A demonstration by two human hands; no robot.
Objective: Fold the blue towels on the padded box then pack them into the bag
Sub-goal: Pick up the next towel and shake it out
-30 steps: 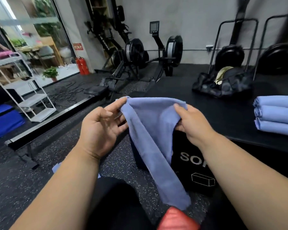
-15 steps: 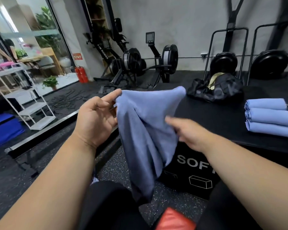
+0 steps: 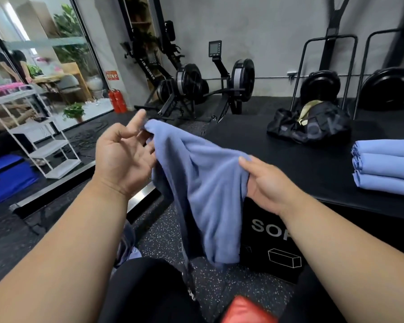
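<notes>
Box lettering [image 3: 269, 227] partly behind right forearm; folded towels [image 3: 386, 167] cropped

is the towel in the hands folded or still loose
Loose, not folded: the blue towel hangs crumpled between the left hand and right hand, unlike the folded towels stacked nearby.

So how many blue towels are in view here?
4. One unfolded towel hangs between the left hand and right hand. Three folded towels lie stacked on the padded box at right. Any inside the bag are hidden.
</notes>
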